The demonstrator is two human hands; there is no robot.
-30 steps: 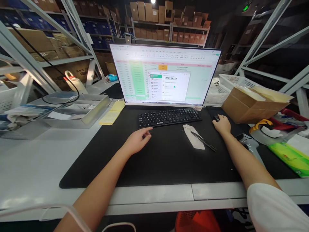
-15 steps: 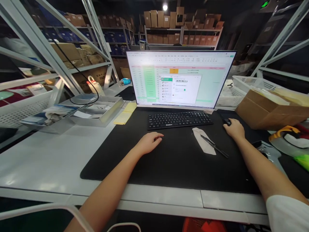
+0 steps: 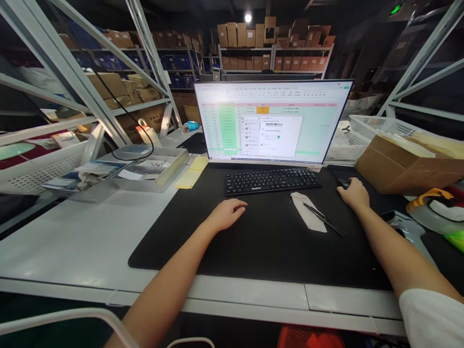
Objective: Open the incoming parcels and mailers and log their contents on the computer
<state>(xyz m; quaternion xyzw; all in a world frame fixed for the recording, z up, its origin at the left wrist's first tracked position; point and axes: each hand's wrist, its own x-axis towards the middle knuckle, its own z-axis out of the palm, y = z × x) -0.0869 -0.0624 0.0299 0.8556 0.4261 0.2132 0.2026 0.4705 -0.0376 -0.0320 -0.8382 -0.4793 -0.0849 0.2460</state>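
Note:
My left hand [image 3: 227,214] rests on the black desk mat [image 3: 253,246], just in front of the keyboard [image 3: 272,181]. Its fingers are loosely bent, the thumb stands a little apart, and nothing is in it. To the right of the keyboard, my right hand [image 3: 355,194] covers a dark computer mouse [image 3: 343,183], which is mostly hidden under the palm and fingers. Behind the keyboard stands a monitor [image 3: 319,130] showing a spreadsheet with a chat window over it. Between the hands, a black pen [image 3: 324,218] lies across a white piece of paper [image 3: 304,215].
Yellow note sheets [image 3: 192,173] and a grey tray [image 3: 163,171] with papers lie at left. On the right are an open cardboard box [image 3: 402,166], a grey handheld scanner [image 3: 406,224] and a tape roll [image 3: 431,208]. Metal rack posts frame the desk; boxed shelves stand behind.
The list in the on-screen chat window has shifted, and its green highlighted row no longer shows at the top. The camera view has moved slightly; both hands keep their places.

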